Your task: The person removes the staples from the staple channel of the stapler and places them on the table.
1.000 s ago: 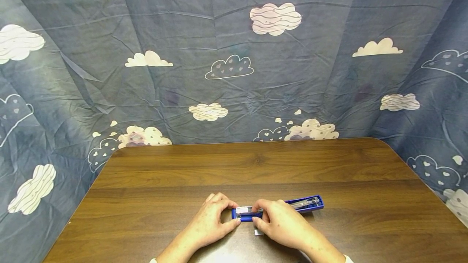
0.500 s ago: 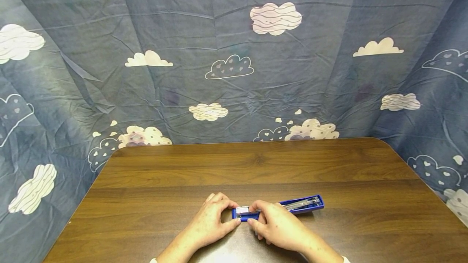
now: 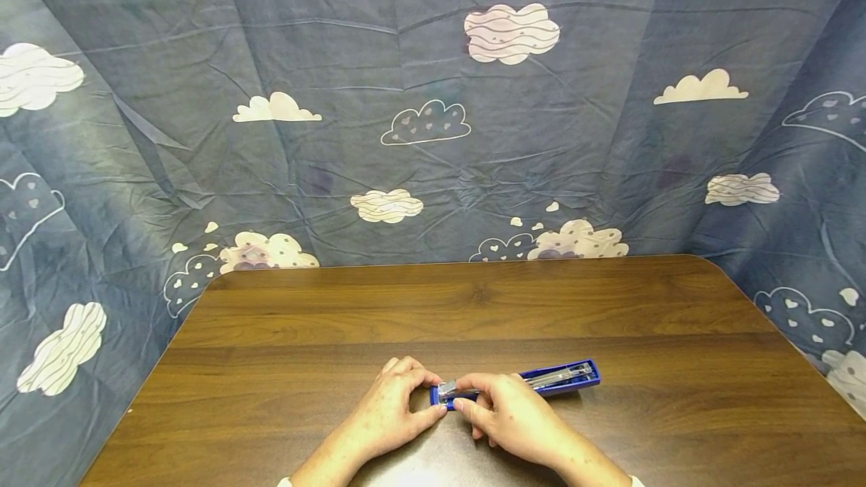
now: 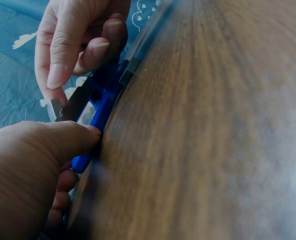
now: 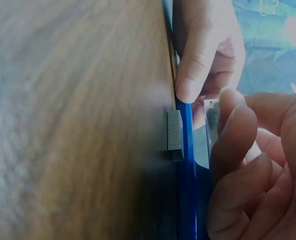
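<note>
A blue stapler (image 3: 575, 376) lies opened out flat on the table, its metal parts facing up. My left hand (image 3: 386, 415) pinches the left end of its base between thumb and fingers. The right hand (image 3: 517, 415) is over the stapler's middle, fingers curled, its fingertips at the raised end of the metal magazine (image 3: 447, 388). In the left wrist view that metal tip (image 4: 55, 110) stands up from the blue base (image 4: 104, 112). A strip of staples (image 5: 174, 131) lies beside the base, behind the right hand in the head view. The right hand also covers the stapler's hinge area.
The brown wood-grain table (image 3: 271, 329) has rounded far corners. Behind it and along both sides hangs a dark blue cloth (image 3: 352, 43) printed with clouds.
My right hand has moved a little left along the stapler, and the metal piece by its fingertips now looks tilted. The staple strip has gone from view behind it. The left hand holds still.
</note>
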Available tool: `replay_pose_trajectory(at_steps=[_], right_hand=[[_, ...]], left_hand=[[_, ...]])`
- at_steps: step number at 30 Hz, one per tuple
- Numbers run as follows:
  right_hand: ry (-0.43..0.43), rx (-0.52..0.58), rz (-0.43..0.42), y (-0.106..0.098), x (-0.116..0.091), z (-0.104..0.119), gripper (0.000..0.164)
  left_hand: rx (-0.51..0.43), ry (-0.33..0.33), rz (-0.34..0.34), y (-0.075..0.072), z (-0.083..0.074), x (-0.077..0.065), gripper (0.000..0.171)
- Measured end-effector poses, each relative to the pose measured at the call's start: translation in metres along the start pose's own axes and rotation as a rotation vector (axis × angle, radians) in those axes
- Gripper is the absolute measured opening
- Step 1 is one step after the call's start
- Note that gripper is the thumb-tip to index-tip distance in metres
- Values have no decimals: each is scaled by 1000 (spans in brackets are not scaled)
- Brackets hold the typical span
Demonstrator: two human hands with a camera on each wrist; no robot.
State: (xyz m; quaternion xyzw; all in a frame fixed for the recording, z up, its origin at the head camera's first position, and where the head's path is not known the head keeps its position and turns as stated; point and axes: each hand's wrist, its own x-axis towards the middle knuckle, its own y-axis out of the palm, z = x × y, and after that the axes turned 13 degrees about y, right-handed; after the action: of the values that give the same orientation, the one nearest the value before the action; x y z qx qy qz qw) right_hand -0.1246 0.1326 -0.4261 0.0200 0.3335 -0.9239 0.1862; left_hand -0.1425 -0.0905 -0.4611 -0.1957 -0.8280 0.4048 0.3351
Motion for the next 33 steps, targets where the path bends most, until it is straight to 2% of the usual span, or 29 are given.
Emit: replay_pose_trajectory(at_steps=[14,26,33], right_hand=[[-8,-15,-231,-1,-1,4,14],[-2,20,-266,-2,-2,6,10],[8,-18,-318,-1,-1,6,22]], left_hand=[[5,10,-12,1,0,-1,26],[-4,3,-17,1,0,-1,25],[-3,8,-23,1,0,-1,24]])
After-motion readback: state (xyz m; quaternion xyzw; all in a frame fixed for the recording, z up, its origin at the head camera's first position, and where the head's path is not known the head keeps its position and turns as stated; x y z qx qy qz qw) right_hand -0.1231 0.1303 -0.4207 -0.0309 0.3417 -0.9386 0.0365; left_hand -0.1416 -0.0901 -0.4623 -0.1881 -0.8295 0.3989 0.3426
